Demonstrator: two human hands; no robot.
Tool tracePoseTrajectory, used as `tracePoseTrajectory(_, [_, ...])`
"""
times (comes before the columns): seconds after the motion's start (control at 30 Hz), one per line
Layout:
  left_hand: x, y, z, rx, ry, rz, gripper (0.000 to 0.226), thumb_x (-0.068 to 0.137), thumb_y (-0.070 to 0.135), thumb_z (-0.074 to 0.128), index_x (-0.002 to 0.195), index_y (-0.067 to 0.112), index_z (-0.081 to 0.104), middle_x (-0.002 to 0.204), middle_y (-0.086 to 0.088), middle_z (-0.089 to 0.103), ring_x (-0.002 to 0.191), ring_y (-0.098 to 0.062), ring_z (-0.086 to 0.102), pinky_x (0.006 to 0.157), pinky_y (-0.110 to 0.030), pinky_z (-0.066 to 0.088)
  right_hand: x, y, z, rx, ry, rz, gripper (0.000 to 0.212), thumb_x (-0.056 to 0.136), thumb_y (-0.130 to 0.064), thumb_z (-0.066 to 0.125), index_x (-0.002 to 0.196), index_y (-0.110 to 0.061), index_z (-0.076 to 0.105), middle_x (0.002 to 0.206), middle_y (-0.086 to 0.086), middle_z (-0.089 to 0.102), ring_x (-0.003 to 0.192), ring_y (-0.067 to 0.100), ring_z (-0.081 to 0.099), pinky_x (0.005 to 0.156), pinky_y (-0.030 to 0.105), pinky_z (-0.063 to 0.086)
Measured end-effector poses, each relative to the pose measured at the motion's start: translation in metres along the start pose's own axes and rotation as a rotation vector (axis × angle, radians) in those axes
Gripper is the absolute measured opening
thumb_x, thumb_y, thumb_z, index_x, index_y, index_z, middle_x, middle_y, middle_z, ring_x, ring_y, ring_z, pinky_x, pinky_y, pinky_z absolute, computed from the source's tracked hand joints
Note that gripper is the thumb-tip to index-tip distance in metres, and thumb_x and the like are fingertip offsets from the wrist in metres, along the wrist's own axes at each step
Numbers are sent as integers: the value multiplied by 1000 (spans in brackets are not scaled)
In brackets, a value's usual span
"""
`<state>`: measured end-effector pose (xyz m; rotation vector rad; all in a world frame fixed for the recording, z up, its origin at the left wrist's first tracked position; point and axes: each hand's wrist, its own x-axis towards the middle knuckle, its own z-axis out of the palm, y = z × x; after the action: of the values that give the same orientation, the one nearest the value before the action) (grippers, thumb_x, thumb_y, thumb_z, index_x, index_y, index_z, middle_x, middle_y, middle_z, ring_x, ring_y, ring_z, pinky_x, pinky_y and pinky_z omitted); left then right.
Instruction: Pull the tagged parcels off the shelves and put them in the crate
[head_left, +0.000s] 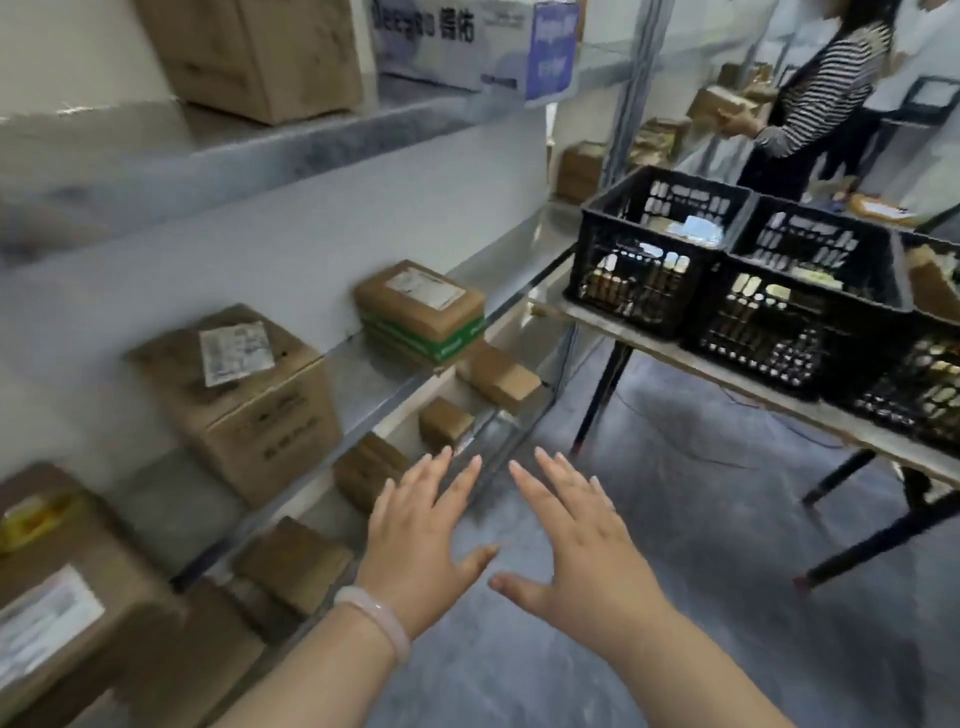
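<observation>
My left hand (431, 535) and right hand (576, 551) are spread over bare grey floor (675, 493): the open aisle between the shelving (634, 93) on my left and the table (727, 375) on my right. On the middle shelf (379, 379) a gap lies between the labelled carton (244, 400) and the flat parcel stack (421, 309), free air above both. The black crates (649, 291) stand touching on the table, tops open. Slanted table legs (602, 400) jut into the aisle; a person in stripes (821, 98) stands at its far end.
</observation>
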<state>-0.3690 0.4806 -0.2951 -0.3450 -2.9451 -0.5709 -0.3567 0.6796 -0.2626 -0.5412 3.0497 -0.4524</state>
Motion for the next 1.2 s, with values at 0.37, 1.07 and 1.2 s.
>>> tracePoseTrajectory(0.37, [-146, -50, -14, 67, 84, -614, 84, 86, 71, 44, 148, 51, -9, 164, 11, -5, 150, -11, -5, 120, -39, -1, 33, -84, 57, 90, -191, -517, 96, 68, -82, 41, 141, -53, -15, 155, -22, -10, 144, 0, -13, 117, 29, -8])
tracePoseTrajectory(1.07, [-308, -208, 68, -119, 10, -927, 74, 90, 66, 42, 153, 44, 9, 163, 11, 3, 149, -13, 8, 118, -35, 10, -24, -199, 284, 109, -507, -496, 84, 87, -67, 45, 152, -42, -1, 159, -18, -7, 147, 4, -8, 114, 25, -11])
tracePoseTrajectory(1.2, [-292, -243, 95, -204, -38, -976, 74, 92, 61, 47, 153, 40, 11, 163, 9, 6, 149, -13, 7, 120, -35, 13, 11, -194, 325, 100, -490, -419, 82, 90, -61, 46, 153, -37, 0, 162, -11, -2, 148, 8, -4, 116, 27, -5])
